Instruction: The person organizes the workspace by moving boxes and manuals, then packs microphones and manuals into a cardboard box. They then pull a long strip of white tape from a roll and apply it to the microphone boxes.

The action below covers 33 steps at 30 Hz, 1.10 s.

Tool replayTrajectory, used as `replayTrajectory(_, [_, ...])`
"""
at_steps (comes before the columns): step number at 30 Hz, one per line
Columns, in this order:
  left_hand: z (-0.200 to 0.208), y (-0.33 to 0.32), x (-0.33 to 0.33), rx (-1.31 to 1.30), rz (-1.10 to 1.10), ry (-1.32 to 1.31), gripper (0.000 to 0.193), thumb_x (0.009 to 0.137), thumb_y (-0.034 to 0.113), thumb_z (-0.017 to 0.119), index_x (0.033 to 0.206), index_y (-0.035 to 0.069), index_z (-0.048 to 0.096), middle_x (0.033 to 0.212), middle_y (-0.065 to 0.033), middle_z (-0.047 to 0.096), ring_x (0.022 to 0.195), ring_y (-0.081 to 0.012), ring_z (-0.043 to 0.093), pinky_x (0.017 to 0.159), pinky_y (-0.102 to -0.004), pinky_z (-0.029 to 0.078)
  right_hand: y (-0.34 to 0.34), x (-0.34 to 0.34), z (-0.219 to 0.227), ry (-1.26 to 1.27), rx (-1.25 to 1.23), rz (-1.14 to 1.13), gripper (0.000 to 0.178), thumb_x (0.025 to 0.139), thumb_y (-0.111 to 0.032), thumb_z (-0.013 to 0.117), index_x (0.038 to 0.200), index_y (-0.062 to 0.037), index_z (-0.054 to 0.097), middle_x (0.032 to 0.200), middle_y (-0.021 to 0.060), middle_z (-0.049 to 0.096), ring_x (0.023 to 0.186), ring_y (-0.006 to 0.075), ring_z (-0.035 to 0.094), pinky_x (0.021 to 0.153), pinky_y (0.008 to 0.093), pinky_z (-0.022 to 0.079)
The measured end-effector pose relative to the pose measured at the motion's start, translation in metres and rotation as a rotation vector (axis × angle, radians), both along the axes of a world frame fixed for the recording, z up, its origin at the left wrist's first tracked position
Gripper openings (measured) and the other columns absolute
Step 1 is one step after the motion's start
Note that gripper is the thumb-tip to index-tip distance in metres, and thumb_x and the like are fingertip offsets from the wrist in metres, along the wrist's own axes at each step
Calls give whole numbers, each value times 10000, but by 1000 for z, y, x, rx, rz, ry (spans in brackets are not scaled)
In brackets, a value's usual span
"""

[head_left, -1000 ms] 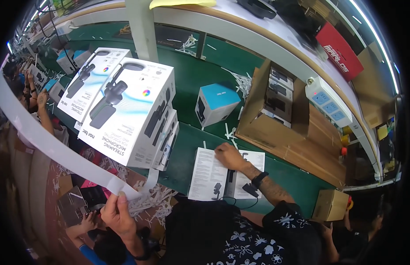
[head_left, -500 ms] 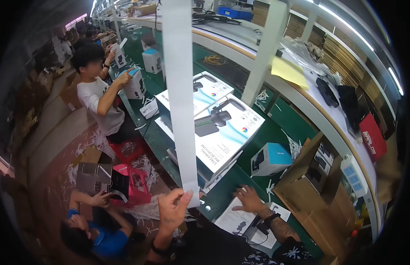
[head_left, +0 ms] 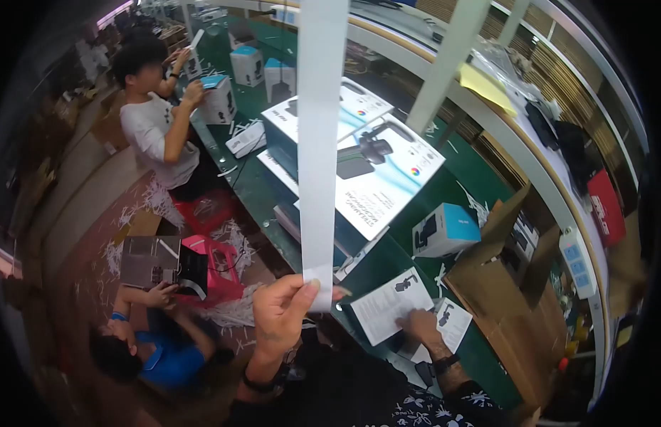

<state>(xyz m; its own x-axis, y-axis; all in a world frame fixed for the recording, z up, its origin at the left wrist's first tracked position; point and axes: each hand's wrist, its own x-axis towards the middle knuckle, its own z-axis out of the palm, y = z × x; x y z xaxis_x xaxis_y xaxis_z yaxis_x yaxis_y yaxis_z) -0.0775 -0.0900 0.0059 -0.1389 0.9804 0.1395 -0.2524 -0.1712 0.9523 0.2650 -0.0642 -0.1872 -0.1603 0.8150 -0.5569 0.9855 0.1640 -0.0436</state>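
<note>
My left hand pinches the lower end of a long white strip between thumb and fingers. The strip rises straight up past the view's top edge and covers part of the boxes behind. My right hand, slightly blurred, is closed at the lower right edge of a printed white leaflet. A second leaflet with a dark device picture lies beside it on the green bench. Beyond my hands, a stack of white printed boxes stands on the bench.
An open brown carton stands at the right, near a white and blue box. A white power strip hangs on the shelf edge. At the left, one person handles boxes; another sits low by a red stool.
My right hand has gone from spread fingers over the leaflet to curled fingers at its edge; the leaflet is turned. My left hand and the strip have shifted slightly up and right in view.
</note>
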Motion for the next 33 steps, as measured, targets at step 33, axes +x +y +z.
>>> replayTrajectory(33, [48, 2, 10, 611, 62, 889, 116, 744, -72, 675, 853, -35, 661, 734, -115, 642, 683, -319, 672, 687, -365, 562, 39, -139, 292, 855, 1018, 1006, 179, 641, -116, 681, 777, -2, 661, 935, 74, 629, 919, 238, 591, 747, 397, 445])
